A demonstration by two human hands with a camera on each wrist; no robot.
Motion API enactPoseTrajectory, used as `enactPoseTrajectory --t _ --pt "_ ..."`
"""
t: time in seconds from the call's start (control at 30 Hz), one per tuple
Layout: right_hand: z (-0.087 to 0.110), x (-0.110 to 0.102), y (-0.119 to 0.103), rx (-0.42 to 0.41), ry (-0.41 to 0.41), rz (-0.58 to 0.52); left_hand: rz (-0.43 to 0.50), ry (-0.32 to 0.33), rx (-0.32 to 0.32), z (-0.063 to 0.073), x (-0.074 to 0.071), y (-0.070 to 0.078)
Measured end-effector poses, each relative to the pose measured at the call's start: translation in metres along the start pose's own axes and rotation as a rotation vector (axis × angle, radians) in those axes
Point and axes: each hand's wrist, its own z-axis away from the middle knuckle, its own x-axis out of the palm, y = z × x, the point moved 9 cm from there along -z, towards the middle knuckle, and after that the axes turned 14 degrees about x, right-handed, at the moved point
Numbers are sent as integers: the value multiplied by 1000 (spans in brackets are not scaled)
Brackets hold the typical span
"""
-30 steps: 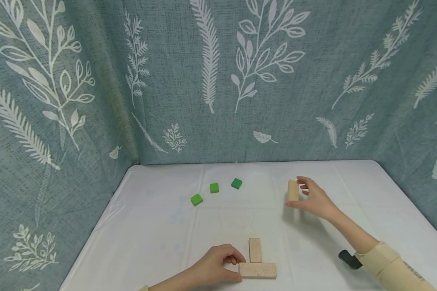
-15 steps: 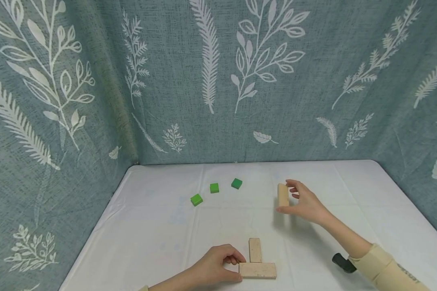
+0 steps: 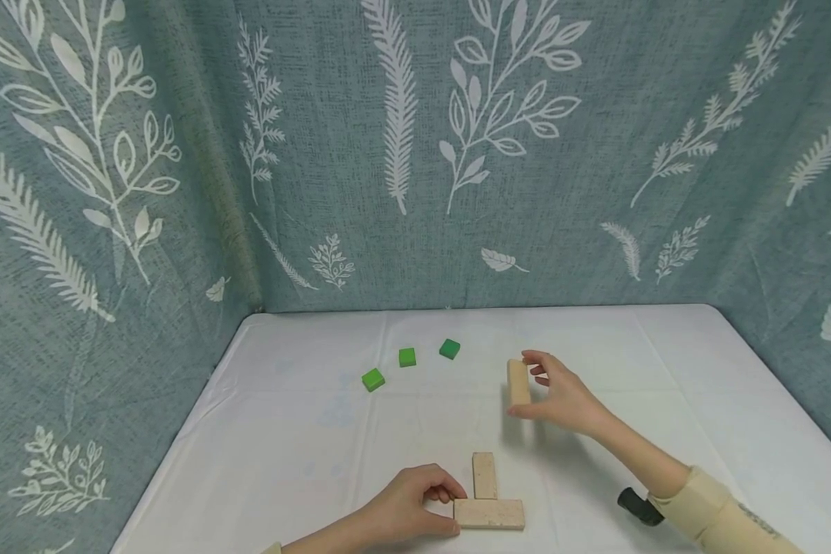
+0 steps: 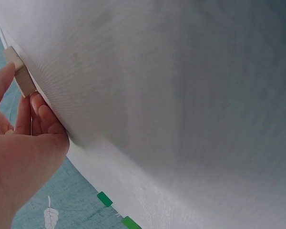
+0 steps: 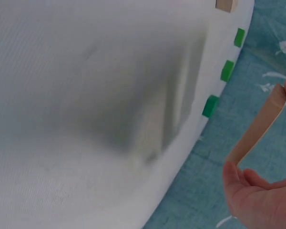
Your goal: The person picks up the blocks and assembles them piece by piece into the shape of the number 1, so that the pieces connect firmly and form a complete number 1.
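Two pale wooden blocks lie on the table near its front: one block [image 3: 488, 515] runs crosswise, the other block [image 3: 485, 475] points away from its far long side. My left hand [image 3: 415, 504] grips the left end of the crosswise block, thumb on the near side and fingers on the far side. Off to the right, my right hand [image 3: 561, 396] pinches a third wooden block [image 3: 518, 382] by its two ends, between thumb and fingers. In the right wrist view this held block [image 5: 258, 125] is above the tabletop, its shadow falling on the cloth.
Toward the back lie three small green blocks: a light green one [image 3: 373, 379], another light green one [image 3: 407, 357] and a darker one [image 3: 450, 348]. A white cloth [image 3: 284, 431] covers the table. Behind it hangs a leaf-patterned curtain [image 3: 429, 254]. A black object [image 3: 640, 507] shows by the right sleeve.
My right hand has moved left and a little nearer with its wooden block. The left hand and the two blocks on the table have stayed in place.
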Motion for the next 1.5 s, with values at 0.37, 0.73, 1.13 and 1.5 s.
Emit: enactPoseTrajectory --t 0.37,0.73,1.13,1.5 --pt "2 23 -8 -17 -45 -8 11 1 31 0 -1 1" --pt "4 46 -16 -48 -80 -17 12 -2 53 0 0 0" --pt "6 65 -15 -15 -84 13 -8 -10 54 0 -1 1" --pt "7 72 -12 -33 -59 84 -2 -9 48 0 -1 2"
